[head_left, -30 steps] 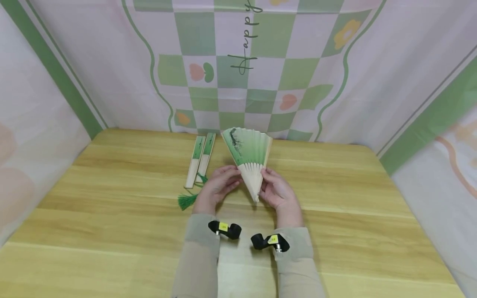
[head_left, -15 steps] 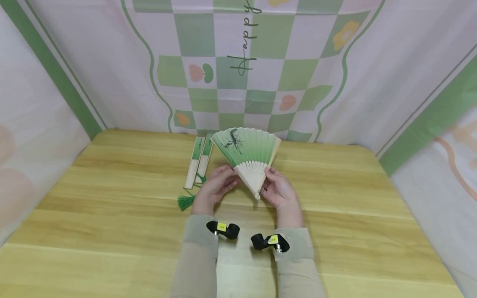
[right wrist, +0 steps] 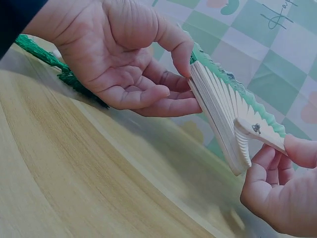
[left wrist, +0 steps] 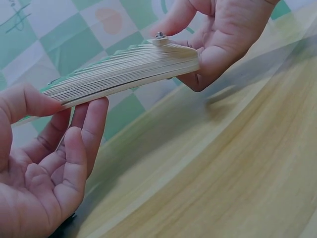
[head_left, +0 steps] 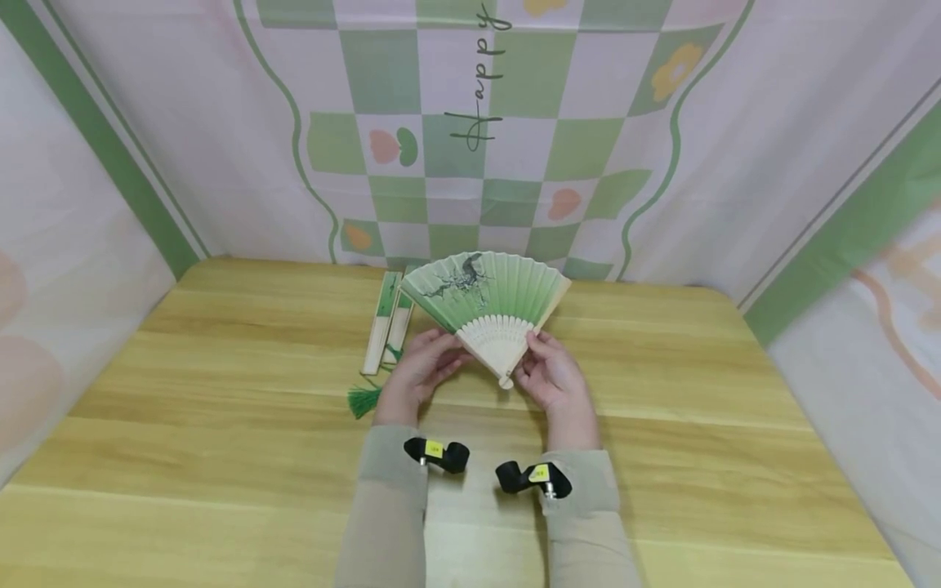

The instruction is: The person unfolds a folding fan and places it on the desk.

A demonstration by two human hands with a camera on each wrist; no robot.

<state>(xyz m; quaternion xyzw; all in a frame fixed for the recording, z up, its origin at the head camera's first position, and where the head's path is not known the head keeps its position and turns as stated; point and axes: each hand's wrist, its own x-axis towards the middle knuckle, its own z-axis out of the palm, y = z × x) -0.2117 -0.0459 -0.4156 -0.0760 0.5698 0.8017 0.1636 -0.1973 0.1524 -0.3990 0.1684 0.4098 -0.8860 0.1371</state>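
Note:
A green folding fan (head_left: 507,286) with a dark branch print is held partly spread above the table, its pivot end toward the person. My left hand (head_left: 422,367) pinches the fan's left outer rib between thumb and fingers. On the other side my right hand (head_left: 551,371) pinches the right outer rib near the pivot. In the left wrist view the stacked pale ribs (left wrist: 124,74) and the metal pivot pin (left wrist: 159,35) show. Two closed folding fans, the nearer-left one (head_left: 381,322) and its neighbour (head_left: 399,327), lie beside my left hand, partly hidden by it and the spread fan.
A green tassel (head_left: 363,400) lies on the wooden table (head_left: 220,425) left of my left wrist. Behind the table's far edge hangs a checked cloth (head_left: 456,147). Black camera mounts (head_left: 437,454) sit on both sleeves.
The fan has spread much wider, its left edge swinging left across the closed fans and its right edge swinging right. My hands have moved slightly apart and still grip it.

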